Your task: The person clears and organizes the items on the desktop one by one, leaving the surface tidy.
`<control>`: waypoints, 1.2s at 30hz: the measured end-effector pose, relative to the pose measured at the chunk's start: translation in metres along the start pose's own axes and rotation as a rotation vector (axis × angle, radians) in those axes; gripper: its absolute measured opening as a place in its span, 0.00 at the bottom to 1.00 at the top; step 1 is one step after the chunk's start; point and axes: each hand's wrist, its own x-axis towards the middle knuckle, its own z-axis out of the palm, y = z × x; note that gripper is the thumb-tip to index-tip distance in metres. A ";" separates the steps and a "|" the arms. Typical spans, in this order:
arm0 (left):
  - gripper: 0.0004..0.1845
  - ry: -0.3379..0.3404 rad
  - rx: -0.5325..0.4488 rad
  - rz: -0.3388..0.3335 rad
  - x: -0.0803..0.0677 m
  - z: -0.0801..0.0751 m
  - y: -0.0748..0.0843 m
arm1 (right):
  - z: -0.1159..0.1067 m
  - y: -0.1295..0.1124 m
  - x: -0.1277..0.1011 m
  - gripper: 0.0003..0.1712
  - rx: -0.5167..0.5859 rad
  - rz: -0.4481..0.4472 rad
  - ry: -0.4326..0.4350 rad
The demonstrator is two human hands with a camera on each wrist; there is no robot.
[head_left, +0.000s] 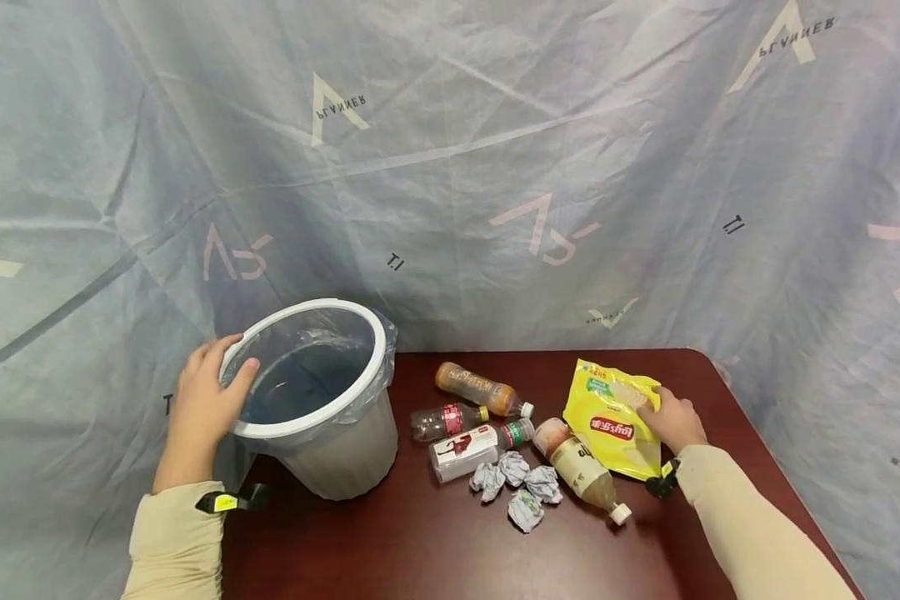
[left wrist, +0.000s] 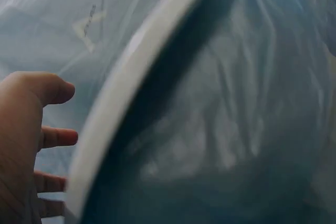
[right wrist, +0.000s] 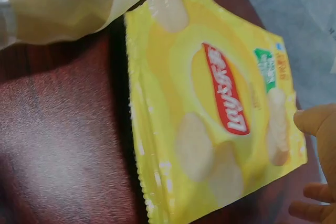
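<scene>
Four bottles [head_left: 471, 388], paper wads [head_left: 517, 487] unbinned; left hand [head_left: 202, 408] fingers curl round bin [head_left: 318, 400] rim, right hand [head_left: 671, 421] fingers pinch chip bag [head_left: 607, 417].

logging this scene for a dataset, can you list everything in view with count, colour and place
bin: 1, grey with white rim and clear liner, left on the table
bottles: 4, clear or brown, lying mid-table right of the bin
paper balls: 4, white, crumpled, in front of the bottles
chip bag: 1, yellow with red logo, flat at right
table: 1, dark red-brown, under everything
backdrop: 1, pale blue sheet, behind the table
left hand: 1, beige sleeve, fingers holding the bin rim
right hand: 1, beige sleeve, resting on the chip bag's right edge
</scene>
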 end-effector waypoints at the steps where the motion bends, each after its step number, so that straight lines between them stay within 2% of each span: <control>1: 0.31 -0.010 -0.007 -0.018 -0.001 0.001 -0.003 | 0.002 0.002 0.000 0.44 -0.003 0.012 -0.005; 8: 0.31 0.008 -0.100 -0.104 -0.011 0.015 -0.017 | 0.019 0.018 0.007 0.45 -0.033 0.045 -0.019; 13: 0.37 -0.042 -0.125 -0.178 -0.015 0.020 -0.020 | 0.030 0.027 0.010 0.43 -0.056 0.025 0.008; 17: 0.40 -0.086 -0.102 -0.193 -0.014 0.020 -0.020 | 0.036 0.028 0.012 0.43 -0.073 -0.002 0.009; 22: 0.42 -0.125 -0.084 -0.188 -0.012 0.023 -0.021 | 0.037 0.031 0.015 0.41 0.011 0.050 0.007; 25: 0.42 -0.143 -0.077 -0.174 -0.008 0.026 -0.020 | 0.036 0.036 0.017 0.38 0.099 0.073 0.004; 31: 0.41 -0.171 -0.066 -0.146 -0.004 0.031 -0.015 | 0.030 0.043 0.015 0.26 0.277 0.039 0.033; 36: 0.41 -0.180 -0.065 -0.140 -0.002 0.033 -0.009 | 0.023 0.044 0.011 0.26 0.341 0.005 0.029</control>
